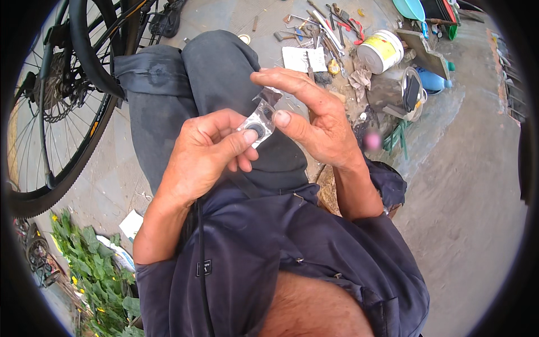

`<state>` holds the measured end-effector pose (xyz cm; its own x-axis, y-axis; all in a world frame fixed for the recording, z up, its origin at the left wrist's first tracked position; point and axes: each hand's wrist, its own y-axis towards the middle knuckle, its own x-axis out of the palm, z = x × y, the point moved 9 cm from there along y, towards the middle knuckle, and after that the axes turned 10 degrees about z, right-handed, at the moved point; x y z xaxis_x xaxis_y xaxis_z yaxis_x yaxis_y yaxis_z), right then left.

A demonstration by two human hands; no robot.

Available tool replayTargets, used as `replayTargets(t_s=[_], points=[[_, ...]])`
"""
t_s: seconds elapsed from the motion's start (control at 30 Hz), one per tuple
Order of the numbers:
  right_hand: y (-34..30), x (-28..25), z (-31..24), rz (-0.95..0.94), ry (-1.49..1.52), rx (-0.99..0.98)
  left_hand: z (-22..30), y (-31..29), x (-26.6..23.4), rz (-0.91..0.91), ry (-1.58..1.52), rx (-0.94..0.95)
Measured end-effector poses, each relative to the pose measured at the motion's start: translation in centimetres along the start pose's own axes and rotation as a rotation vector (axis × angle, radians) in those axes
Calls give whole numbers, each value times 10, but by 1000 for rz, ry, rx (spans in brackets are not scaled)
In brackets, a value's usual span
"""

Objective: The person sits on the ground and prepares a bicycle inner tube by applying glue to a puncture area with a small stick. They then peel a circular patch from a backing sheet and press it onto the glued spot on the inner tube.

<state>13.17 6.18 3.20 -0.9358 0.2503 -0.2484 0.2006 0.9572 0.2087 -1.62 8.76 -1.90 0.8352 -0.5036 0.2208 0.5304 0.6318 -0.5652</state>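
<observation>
My left hand [205, 143] pinches a small square of silver foil [250, 122] between thumb and fingers, above my lap. A round black rubber patch [259, 130] lies on the foil, beside my left thumb tip. Crinkled clear film [272, 96] sticks up from the foil's far end. Close to that film is my right hand [317, 121], its thumb and forefinger spread apart; the thumb tip appears to touch the film's edge. A flat black rubber strip [151, 70], resembling an inner tube, lies across my left trouser leg [163, 123].
A bicycle wheel [50, 112] stands at my left, with a black tube [90, 50] hanging by it. Ahead, hand tools [328, 28], white paper [303, 59] and a white bucket [380, 51] lie on the ground. A blue bottle [435, 81] is farther right; leafy plants [95, 275] grow at lower left.
</observation>
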Motion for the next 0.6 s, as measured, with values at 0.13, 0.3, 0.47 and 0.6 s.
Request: replayTargets(t_s=[0.13, 0.3, 0.47, 0.6], points=[[0, 16, 9, -179, 105, 146, 4, -3, -5, 8, 16, 27], [-15, 20, 36, -232, 248, 466, 2, 1, -16, 93, -63, 65], [-28, 13, 56, -291, 298, 615, 8, -11, -54, 235, -108, 145], [-38, 9, 70, -202, 503, 702, 7, -25, -86, 363, -65, 169]])
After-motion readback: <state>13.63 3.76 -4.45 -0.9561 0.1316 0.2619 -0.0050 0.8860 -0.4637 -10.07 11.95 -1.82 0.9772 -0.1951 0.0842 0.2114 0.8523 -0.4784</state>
